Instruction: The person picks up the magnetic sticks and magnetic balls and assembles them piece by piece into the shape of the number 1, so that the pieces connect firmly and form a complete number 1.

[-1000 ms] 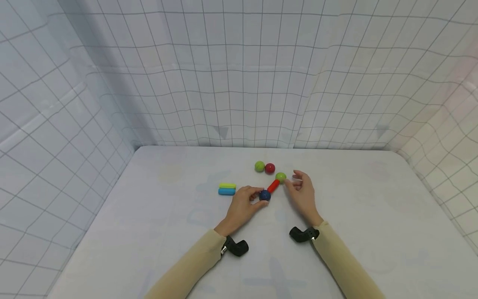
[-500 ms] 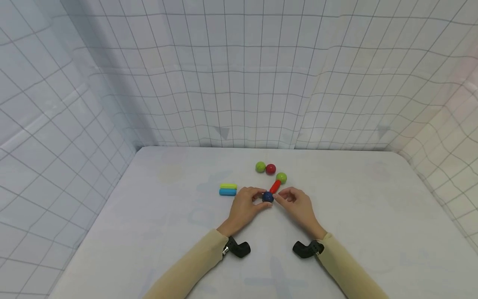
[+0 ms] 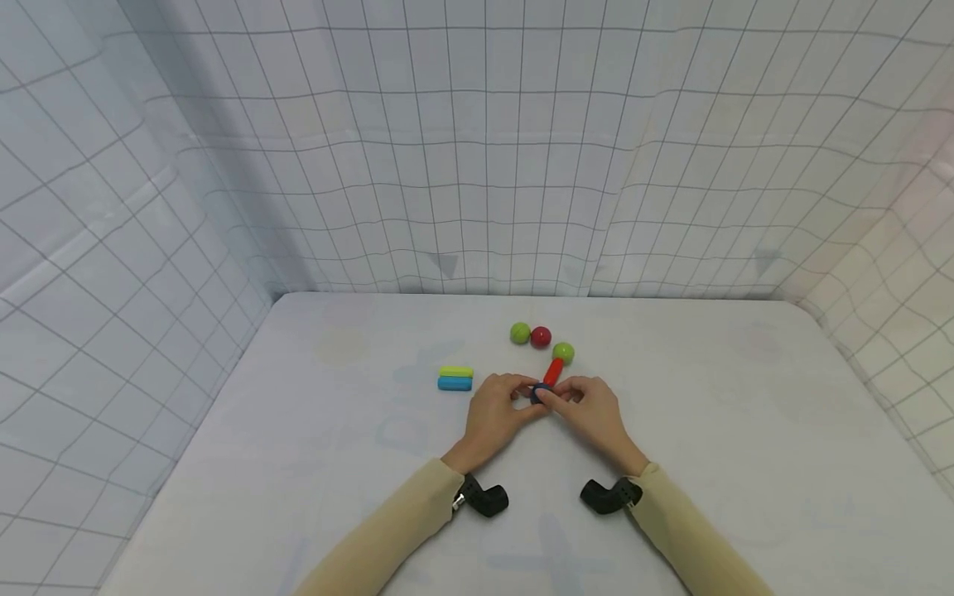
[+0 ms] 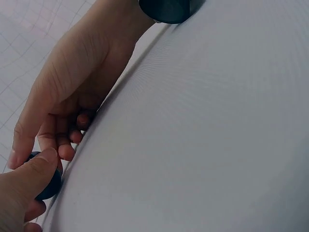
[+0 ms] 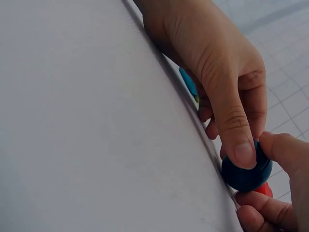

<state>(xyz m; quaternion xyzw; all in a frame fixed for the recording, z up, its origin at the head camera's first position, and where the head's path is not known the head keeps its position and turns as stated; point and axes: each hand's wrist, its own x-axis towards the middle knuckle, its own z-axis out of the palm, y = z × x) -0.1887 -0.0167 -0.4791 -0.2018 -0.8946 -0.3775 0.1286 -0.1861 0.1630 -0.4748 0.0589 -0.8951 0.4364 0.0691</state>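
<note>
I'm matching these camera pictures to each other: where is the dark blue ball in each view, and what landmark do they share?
Head: dark blue ball below and right of centre, partly hidden.
Left wrist: the ball is at the lower left, partly hidden.
Right wrist: the ball is at the lower right, partly hidden.
Shared landmark: the left hand, touching the ball in every view.

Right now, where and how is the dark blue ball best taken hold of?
Probably pinch the dark blue ball at its widest part, from the left or right: it is round, and the red stick lies just beyond it.
</note>
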